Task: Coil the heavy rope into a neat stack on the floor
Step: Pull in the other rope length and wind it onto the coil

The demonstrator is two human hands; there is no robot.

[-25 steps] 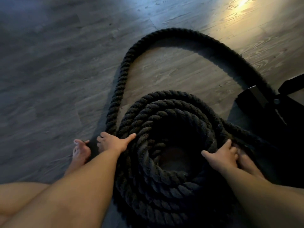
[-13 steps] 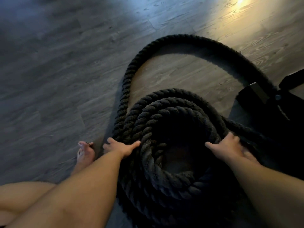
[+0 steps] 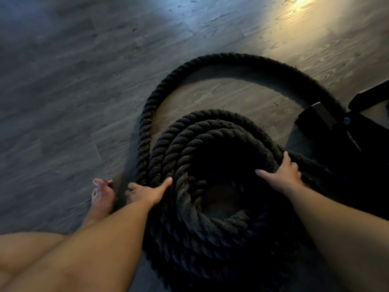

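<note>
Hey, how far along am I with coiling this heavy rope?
Mostly done: several turns of the rope sit stacked in a round coil. In hand: your left hand and right hand grip opposite sides of the stack. Left: one wide loose loop lies flat on the floor beyond it, running toward the black equipment at right, not yet coiled.

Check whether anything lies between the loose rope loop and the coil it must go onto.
Nothing visible does. Only bare floor lies between the loose loop and the coil. The black equipment sits off to the right.
</note>
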